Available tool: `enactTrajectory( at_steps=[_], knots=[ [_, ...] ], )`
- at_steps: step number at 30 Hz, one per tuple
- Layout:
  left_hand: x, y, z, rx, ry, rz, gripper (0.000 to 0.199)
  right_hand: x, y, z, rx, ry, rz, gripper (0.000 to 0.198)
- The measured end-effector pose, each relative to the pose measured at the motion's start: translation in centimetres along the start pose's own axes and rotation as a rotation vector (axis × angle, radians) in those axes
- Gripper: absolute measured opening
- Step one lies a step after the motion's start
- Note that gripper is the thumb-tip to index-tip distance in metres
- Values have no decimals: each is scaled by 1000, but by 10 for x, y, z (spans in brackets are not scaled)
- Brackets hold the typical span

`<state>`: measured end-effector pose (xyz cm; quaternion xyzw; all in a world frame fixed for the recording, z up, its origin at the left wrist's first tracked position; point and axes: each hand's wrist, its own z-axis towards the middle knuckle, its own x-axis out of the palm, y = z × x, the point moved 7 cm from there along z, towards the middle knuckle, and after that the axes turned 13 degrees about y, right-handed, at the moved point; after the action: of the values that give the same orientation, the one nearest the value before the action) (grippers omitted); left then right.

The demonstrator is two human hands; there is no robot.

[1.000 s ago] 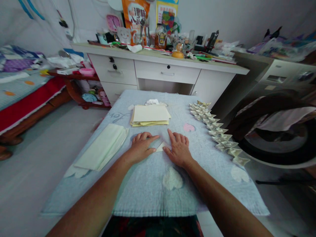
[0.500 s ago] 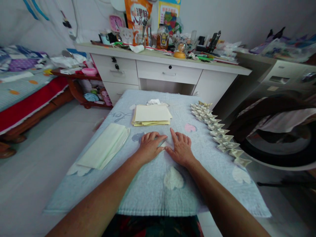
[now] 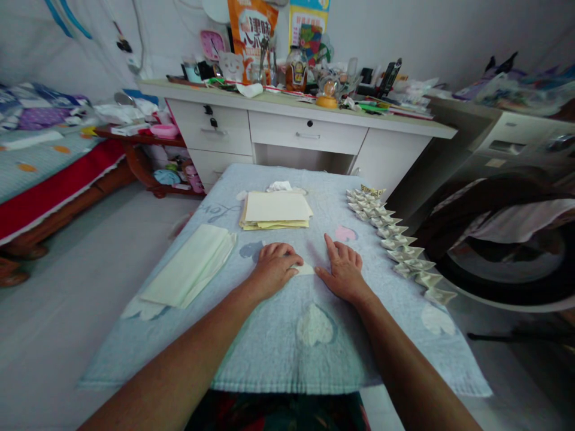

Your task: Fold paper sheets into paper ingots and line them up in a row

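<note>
Little folded paper piece [image 3: 305,270] is sitting flat on the cloth-covered surface [image 3: 260,359], right between the hands, closer to you than the paper stack [image 3: 277,207]. Left hand [image 3: 276,270] has its thumb and index bunched close on the left end, looks like a pinch. Right hand [image 3: 342,272] is spread wide, thumb tip at the other end, index sticking out away from the body, not gripping anything.

Handling-wise I'd guess it weighs next to nothing: thin and bendy, a bit stiffer where it's doubled, easy to crumple or tear if you yank it. Probably slides around on the cloth too, so I'd take it by the end corners and press lightly along the folds.

Long axis runs roughly left to right, across the body. The visible part narrows toward the right thumb; the left end's hidden under the fingers, can't tell its shape.
</note>
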<state>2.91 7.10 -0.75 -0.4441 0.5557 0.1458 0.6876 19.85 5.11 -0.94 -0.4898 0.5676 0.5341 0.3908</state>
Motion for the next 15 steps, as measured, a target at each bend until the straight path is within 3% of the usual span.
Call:
enactTrajectory(
  at_steps=[7,11,15],
  knots=[
    [-6,-10,-6,117,1,13,23,-6,0,-1,-48,-68,75,70],
    [-5,-15,-6,162,35,20,26,-15,15,-8,-231,-102,182,34],
    [-4,-16,-6,180,21,20,23,-15,37,-13,-383,-41,213,26]
  ],
)
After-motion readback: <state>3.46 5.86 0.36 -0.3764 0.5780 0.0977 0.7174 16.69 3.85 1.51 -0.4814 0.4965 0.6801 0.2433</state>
